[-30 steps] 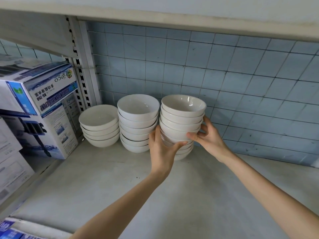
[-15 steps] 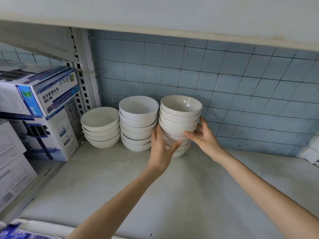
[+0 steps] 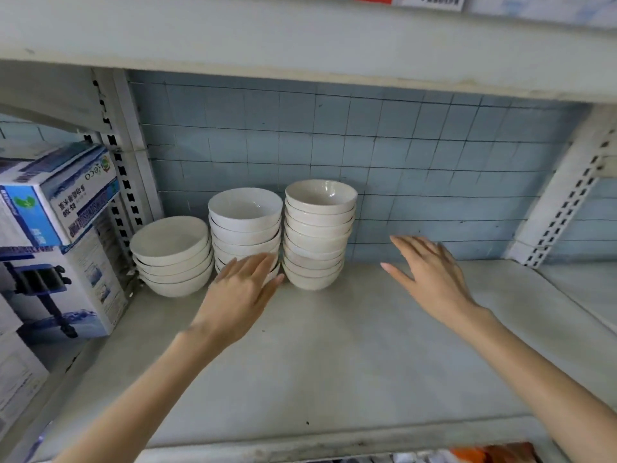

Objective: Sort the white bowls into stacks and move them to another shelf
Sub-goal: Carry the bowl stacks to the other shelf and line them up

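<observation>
Now that they have let go of it, the left hand [image 3: 243,289] and right hand [image 3: 430,272] hover with fingers spread, holding nothing. The tallest bowl stack [image 3: 319,235] stands alone on the shelf [image 3: 334,362], just beside the middle stack [image 3: 245,225], so it seems placed.

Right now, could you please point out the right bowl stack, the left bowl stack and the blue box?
right bowl stack [image 3: 318,243]: head view, outer wall midway up.
left bowl stack [image 3: 168,238]: head view, inside of top bowl.
blue box [image 3: 30,215]: head view, its blue end face.
</observation>
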Available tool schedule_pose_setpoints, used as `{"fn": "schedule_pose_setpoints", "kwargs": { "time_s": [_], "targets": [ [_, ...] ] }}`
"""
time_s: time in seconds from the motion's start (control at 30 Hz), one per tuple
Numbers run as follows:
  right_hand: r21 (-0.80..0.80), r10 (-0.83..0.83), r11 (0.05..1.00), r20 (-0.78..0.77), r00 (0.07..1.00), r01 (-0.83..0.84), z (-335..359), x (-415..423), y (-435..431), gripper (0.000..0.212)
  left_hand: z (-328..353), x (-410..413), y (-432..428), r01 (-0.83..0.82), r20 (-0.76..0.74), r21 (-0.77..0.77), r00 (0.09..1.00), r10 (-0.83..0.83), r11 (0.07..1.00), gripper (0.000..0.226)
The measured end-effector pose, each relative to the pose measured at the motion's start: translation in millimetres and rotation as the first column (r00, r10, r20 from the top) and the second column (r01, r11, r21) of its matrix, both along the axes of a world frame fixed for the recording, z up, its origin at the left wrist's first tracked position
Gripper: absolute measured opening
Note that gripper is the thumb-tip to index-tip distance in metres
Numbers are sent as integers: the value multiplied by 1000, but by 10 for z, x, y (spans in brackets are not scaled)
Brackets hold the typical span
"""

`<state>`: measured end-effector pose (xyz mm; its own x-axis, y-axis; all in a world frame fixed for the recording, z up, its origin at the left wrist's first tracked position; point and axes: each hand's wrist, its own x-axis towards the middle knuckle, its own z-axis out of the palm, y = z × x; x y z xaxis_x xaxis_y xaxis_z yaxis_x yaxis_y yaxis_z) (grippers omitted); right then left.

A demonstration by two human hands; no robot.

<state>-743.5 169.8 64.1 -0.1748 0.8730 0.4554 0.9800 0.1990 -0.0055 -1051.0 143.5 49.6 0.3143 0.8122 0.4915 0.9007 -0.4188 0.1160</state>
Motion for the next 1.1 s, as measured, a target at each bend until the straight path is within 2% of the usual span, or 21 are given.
{"fn": "schedule_pose_setpoints", "kwargs": {
  "time_s": [0.07,0.13,0.27,0.43,0.6,0.8,1.03,1.1],
  "targets": [
    [28,-99,995,37,994,98,-22,153,-218,70,37,-89,-41,-42,-33,9,999,42,999,56],
    [51,-181,983,75,981,178,-13,281,-444,74,73,-150,-68,-69,-72,-15,995,68,997,59],
    [-40,-307,950,78,948,311,-33,617,-880,87,114,-219,-152,-131,-125,-67,985,122,989,67],
    [-11,-400,915,104,911,403,-74,1142,-1335,78,167,-13,-422,-135,-101,-21,986,132,991,64],
    [-25,-476,877,91,875,480,-19,1702,-1858,78,232,476,-703,-127,-101,-6,987,125,992,62],
    [-44,-551,830,79,831,555,-45,2522,-2597,89,198,1266,-997,-103,-119,-21,988,100,994,69],
    [-4,-614,788,65,786,616,120,3290,-3276,69,147,2280,-1279,-45,-180,-59,983,34,997,72],
    [13,-645,764,69,761,646,141,3468,-3391,69,223,2558,-1305,-15,-180,-25,984,11,1000,66]
  ]
}}
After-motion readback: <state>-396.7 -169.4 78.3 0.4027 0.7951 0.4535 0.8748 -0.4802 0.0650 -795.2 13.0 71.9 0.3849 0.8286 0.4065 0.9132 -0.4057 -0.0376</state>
